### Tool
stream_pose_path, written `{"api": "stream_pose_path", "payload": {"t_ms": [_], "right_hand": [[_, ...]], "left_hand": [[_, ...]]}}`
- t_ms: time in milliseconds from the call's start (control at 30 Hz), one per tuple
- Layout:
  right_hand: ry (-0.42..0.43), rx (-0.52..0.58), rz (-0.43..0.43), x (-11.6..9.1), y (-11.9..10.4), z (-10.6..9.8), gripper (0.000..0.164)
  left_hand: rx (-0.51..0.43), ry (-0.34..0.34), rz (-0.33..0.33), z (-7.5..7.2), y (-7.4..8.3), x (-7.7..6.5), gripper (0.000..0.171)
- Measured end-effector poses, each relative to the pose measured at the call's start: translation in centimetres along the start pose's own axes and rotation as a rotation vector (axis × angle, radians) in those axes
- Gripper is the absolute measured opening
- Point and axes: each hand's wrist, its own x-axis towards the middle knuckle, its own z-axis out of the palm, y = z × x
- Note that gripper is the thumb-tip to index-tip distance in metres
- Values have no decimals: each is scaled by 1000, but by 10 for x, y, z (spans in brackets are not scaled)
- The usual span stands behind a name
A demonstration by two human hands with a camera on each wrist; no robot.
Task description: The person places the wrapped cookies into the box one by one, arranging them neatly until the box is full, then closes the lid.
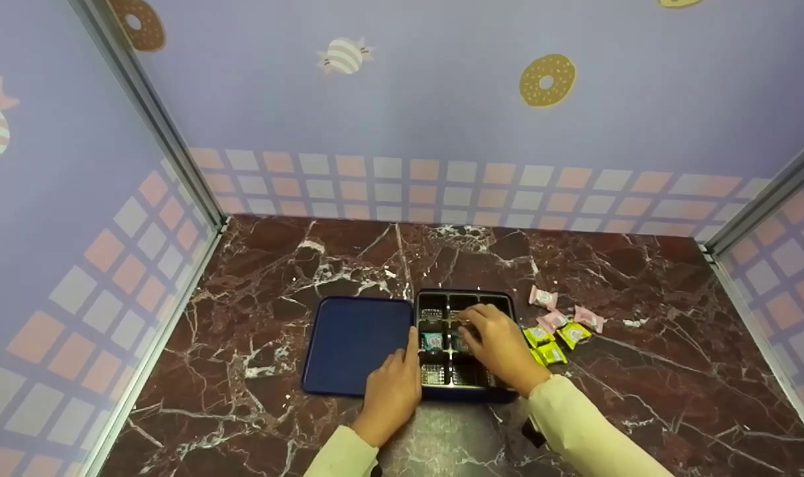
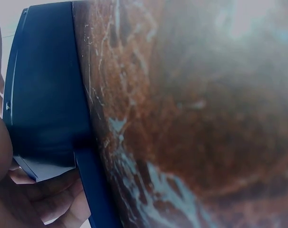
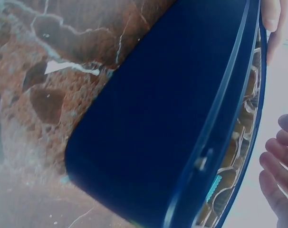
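A dark blue box point(image 1: 468, 395) with a divided insert stands on the marbled tabletop. In its middle-left compartment lies a teal-wrapped candy point(image 1: 432, 341). My left hand point(image 1: 392, 391) holds the near left corner of the box, its index finger lying along the left wall. In the left wrist view, the other fingers point(image 2: 58, 202) bend behind that corner. Over the middle compartments hovers my right hand point(image 1: 501, 338), fingers loosely bent. In the right wrist view, its fingers point(image 3: 277, 159) are above the rim with nothing visible between them; part of the insert is hidden beneath the hand.
Left of the box lies a flat dark blue lid point(image 1: 355, 344), touching or almost touching it. To the right are scattered pink-wrapped candies point(image 1: 588, 318) and yellow-green-wrapped candies point(image 1: 573, 334). Patterned panels point(image 1: 481, 119) close off the back and both sides.
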Motion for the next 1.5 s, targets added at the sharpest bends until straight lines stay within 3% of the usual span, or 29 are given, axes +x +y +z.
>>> {"api": "stream_pose_path", "payload": {"t_ms": [633,900,1000,1233,1500], "right_hand": [[117,-11,10,-4,18,-5,16],[124,-6,5,-7,23,-6,18],[128,6,21,-9,26,-7,18],[135,-7,60,-14,35,-9,17],[125,19,121,-16,44,-15,18]], "left_hand": [[-19,-24,-19,-1,-1,0,57],[5,37,2,0,0,-2,50],[4,38,-1,0,0,-2,50],[-26,-39,-25,-2,-1,-2,56],[0,12,-8,0,0,-1,53]]}}
